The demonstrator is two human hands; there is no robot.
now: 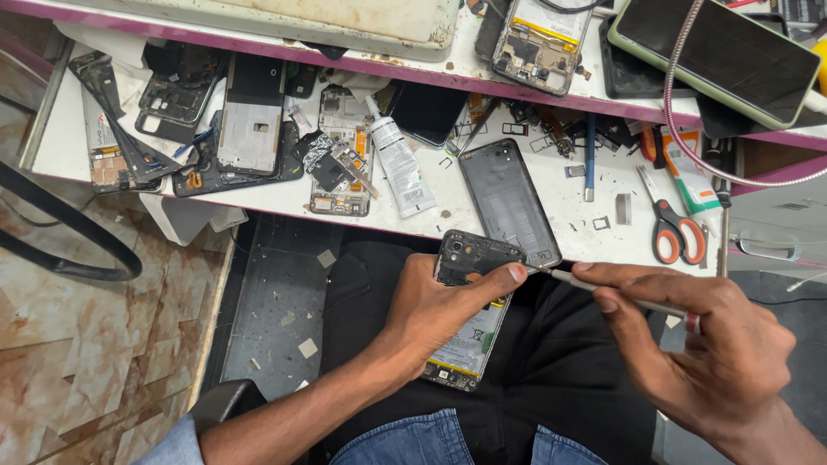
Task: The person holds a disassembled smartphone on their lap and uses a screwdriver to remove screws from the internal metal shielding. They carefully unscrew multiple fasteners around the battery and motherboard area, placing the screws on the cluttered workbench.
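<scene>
At the far left of the white counter (pixel 60 142), a heap of dismantled phone frames and boards (pixel 172 120) is seen, with a white glue tube (pixel 398 159) lying just to its right. A dark phone back cover (pixel 508 200) is laid flat near the counter's front edge. Below it, over the lap, an opened phone (pixel 469 310) is gripped by the left hand (pixel 431 314), fingers wrapped round its side and the thumb pressed along its upper edge. A thin metal screwdriver (pixel 603 291) is pinched in the right hand (pixel 706 344), its tip brought to the phone's top right corner. Farther right on the counter, orange-handled scissors (pixel 674 228) are laid.
</scene>
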